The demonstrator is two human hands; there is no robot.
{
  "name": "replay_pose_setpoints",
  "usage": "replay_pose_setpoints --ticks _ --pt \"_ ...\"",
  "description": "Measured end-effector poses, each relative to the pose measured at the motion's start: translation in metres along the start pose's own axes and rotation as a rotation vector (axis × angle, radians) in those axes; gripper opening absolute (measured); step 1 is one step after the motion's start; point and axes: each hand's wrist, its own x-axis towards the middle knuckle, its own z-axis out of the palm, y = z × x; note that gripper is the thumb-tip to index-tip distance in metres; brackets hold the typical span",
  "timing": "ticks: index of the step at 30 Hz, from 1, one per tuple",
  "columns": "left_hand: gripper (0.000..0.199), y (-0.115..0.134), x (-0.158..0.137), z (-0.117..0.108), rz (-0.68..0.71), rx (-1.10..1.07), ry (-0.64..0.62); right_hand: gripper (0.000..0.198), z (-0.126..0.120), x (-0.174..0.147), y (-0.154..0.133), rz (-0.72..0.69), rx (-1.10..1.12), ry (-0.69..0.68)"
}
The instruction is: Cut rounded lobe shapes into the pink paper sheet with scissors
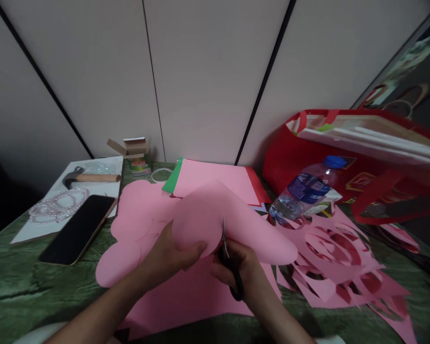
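Observation:
My left hand (179,253) grips a pink paper (200,215) by its left lobe, with the thumb on top and the fingers behind. In my right hand (241,267) is a pair of scissors (229,263) with black handles, its blades pointing up and lying at the paper's middle. The paper has a rounded outline on the left and a long rounded tip on the right. More pink paper lies beneath my hands, with rounded cut pieces (136,210) at the left. My right hand's fingers are partly hidden behind the handles.
Pink paper scraps (344,258) spread on the right, beside a tilted water bottle (304,188) and a red bag (286,148). Stacked coloured paper (215,179) lies at the back. A phone (79,229), bead strings (59,205), a hammer (93,177) and a small opened box (139,160) are on the left.

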Motion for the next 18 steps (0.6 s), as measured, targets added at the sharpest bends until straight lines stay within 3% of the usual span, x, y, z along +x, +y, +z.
replay_pose_setpoints --ticks 18 --pt "0.018 0.005 0.0001 0.001 -0.02 0.03 0.007 0.018 -0.0004 -0.0014 -0.0024 -0.024 -0.052 0.023"
